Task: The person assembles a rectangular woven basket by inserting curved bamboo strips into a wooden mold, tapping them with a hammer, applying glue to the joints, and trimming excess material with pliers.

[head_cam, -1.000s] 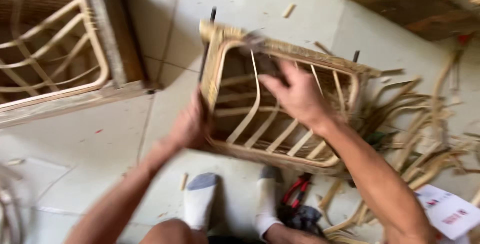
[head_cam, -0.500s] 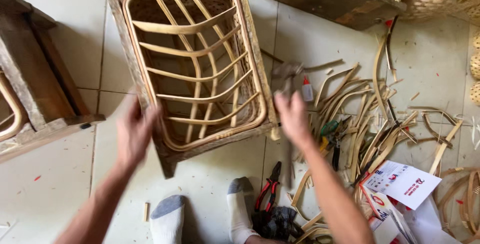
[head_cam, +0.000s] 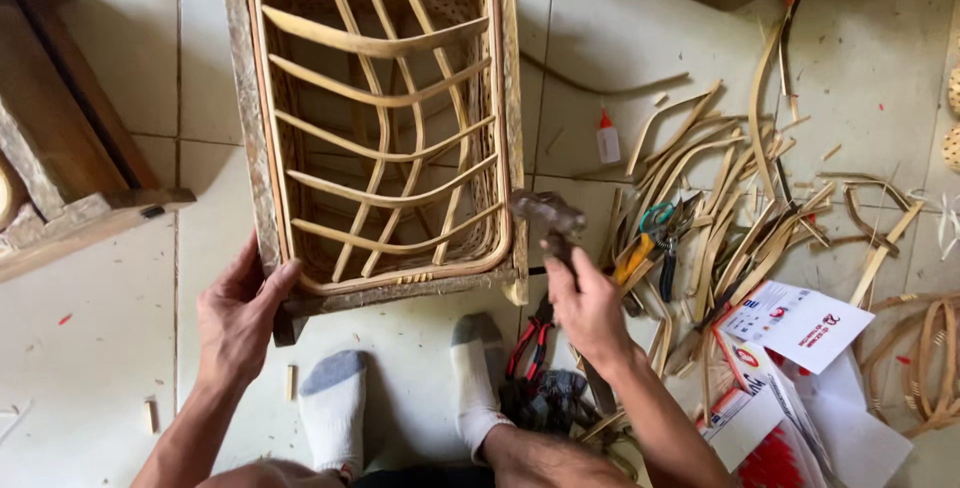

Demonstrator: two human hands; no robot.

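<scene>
Fingers of the left hand clamp the near corner of the frame lying on the floor; right hand is closed around a hammer just beside its lower right edge; cane strips lie scattered nearby.

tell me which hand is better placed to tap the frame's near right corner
Right. The right hand holds the hammer beside that corner, while the left hand steadies the wooden frame.
</scene>
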